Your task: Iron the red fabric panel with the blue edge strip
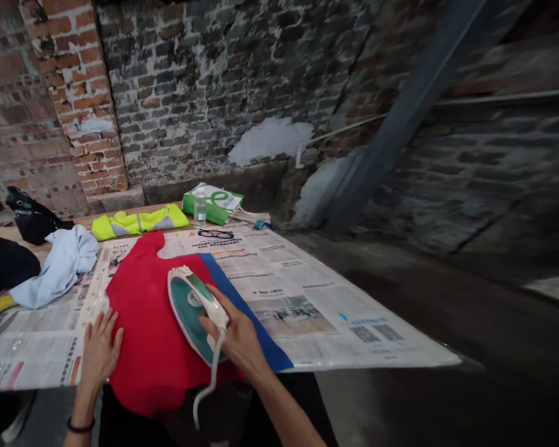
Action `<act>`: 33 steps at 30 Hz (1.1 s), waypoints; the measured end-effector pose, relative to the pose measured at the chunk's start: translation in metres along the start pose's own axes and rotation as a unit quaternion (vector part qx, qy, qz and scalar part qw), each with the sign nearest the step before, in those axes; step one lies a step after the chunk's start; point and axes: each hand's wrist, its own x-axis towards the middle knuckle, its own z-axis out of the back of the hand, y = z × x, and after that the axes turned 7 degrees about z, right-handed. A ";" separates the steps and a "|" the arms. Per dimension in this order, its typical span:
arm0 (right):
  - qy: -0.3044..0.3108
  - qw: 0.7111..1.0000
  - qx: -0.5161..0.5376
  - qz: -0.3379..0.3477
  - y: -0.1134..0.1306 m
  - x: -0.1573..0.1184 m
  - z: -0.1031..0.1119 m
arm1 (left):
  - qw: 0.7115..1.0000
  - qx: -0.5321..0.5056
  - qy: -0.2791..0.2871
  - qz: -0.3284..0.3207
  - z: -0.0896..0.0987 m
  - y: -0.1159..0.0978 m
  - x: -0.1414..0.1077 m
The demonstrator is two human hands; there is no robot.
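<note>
My right hand (237, 338) is shut around the handle of a green-and-white steam iron (194, 313), which rests on a red cloth garment (153, 335). A white cord (209, 388) hangs down from the iron's rear, past the table edge. My left hand (101, 347) lies flat on the garment's left side, fingers spread and holding nothing. Beneath the garment are spread newspaper sheets (279, 298), and a blue fabric band (256, 323) runs along its right edge.
Behind the newspaper lie a yellow hi-vis vest (137, 222), a green-and-white packet (212, 202) and a plastic water bottle (200, 210). A pale blue cloth (60, 267) and a black bag (30, 215) sit to the left. A brick wall (205, 81) stands behind the table.
</note>
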 end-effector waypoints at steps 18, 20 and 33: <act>-0.012 0.994 -0.074 0.076 0.000 0.034 -0.041 | 0.999 0.027 -0.004 0.027 0.001 -0.006 0.002; -0.028 0.993 -0.084 0.072 -0.005 0.028 -0.031 | 0.999 0.035 0.007 0.030 0.005 -0.007 0.004; 0.055 0.998 -0.010 -0.030 -0.019 0.048 -0.007 | 0.996 -0.019 0.013 -0.089 0.006 -0.098 0.018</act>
